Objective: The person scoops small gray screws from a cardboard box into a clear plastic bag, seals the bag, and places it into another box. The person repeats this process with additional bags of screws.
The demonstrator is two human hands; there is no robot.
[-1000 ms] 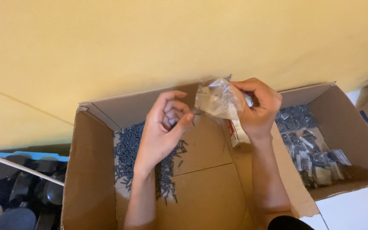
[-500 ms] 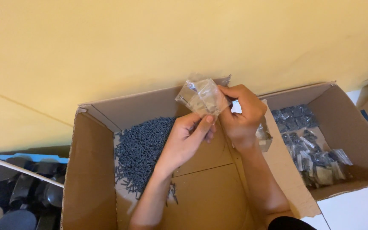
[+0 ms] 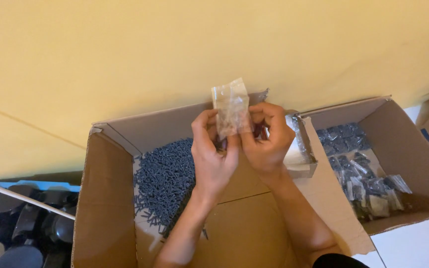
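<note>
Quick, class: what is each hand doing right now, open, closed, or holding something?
Left hand: closed, pinching the small clear plastic bag from the left.
Right hand: closed, gripping the same bag from the right.

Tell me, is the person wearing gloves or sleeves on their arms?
No gloves. The left hand and right hand are bare, with no rings or watch showing. Both forearms are bare too. A dark bit of clothing shows by the right elbow.

A small clear plastic bag [image 3: 231,106] stands upright, pinched between both hands' fingertips, its crinkled top rising above them.
</note>
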